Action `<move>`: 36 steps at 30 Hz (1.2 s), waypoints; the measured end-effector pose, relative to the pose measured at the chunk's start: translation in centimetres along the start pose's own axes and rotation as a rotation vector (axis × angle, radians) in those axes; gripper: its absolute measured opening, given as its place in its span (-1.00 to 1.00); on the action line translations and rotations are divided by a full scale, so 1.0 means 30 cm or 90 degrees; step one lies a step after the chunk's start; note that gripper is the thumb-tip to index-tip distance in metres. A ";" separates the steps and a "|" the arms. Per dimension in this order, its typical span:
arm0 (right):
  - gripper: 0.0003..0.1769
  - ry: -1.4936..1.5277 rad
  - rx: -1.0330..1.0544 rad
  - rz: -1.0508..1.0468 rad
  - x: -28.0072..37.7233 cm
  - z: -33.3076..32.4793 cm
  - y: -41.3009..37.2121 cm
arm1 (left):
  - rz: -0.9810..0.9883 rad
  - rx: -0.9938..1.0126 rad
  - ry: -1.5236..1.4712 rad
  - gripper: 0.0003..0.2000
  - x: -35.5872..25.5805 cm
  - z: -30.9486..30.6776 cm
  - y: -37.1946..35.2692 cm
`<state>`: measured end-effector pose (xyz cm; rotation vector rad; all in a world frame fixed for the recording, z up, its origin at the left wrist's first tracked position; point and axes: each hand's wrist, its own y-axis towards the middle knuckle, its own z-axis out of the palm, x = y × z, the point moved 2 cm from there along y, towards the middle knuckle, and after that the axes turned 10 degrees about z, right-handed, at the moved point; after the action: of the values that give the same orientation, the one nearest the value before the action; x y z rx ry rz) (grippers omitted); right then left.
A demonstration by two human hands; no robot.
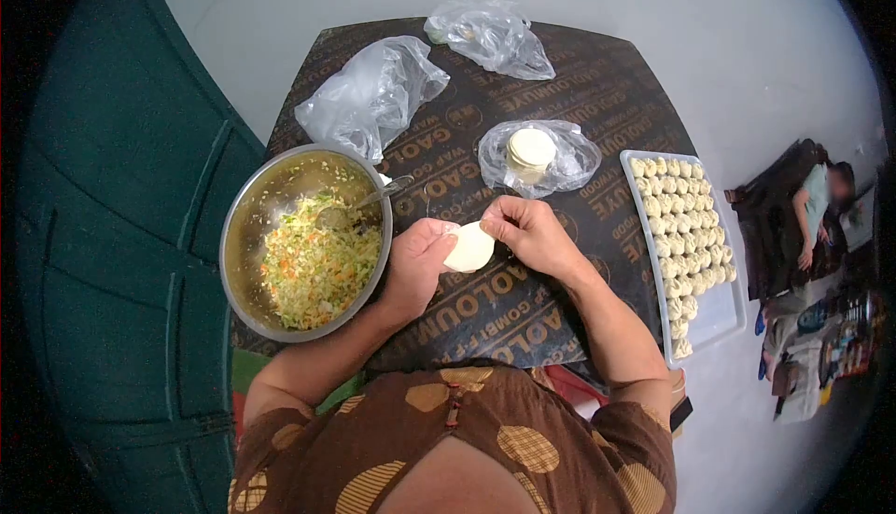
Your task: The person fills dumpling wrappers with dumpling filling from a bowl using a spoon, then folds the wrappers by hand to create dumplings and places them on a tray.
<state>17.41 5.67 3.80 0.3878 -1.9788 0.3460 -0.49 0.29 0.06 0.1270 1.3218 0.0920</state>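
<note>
A round, pale dumpling wrapper (469, 249) is stretched between my two hands, above the front half of the table. My left hand (420, 260) pinches its left edge. At its upper right edge, my right hand (530, 234) grips it between thumb and fingers. Left of my hands stands a steel bowl (245, 283) of chopped vegetable filling (317, 262), with a metal spoon (371, 199) resting in it. Beyond my hands, a stack of wrappers (531, 149) sits on an opened plastic bag (581, 161).
A white tray (714, 313) with rows of folded dumplings (679, 225) lies at the table's right edge. Two clear plastic bags (373, 94) (490, 38) lie at the back of the dark printed table (448, 155). Another person (817, 206) sits far right.
</note>
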 end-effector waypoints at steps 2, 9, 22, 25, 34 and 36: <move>-0.85 0.038 0.038 0.022 -0.011 0.009 0.003 | 0.001 -0.005 0.014 -0.84 -0.004 0.001 0.000; -0.82 -0.060 0.018 -0.073 0.024 0.024 -0.014 | 0.059 0.062 0.035 -0.88 0.017 0.009 -0.011; -0.80 -0.108 0.084 -0.039 0.035 0.010 -0.024 | 0.113 -0.041 0.096 -0.89 0.028 -0.015 -0.003; -0.82 -0.121 0.107 -0.032 0.029 0.001 -0.021 | 0.092 -0.039 0.088 -0.88 0.013 -0.012 -0.007; -0.87 -0.083 0.031 -0.159 0.013 0.005 -0.007 | -0.013 0.026 -0.001 -0.89 -0.042 0.040 -0.017; -0.87 -0.061 0.039 -0.140 0.027 0.007 -0.016 | 0.002 0.033 -0.006 -0.88 -0.029 0.037 -0.016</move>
<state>17.10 5.06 4.48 0.6660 -1.9985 0.2511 0.36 -0.34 1.11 0.1722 1.3156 0.0596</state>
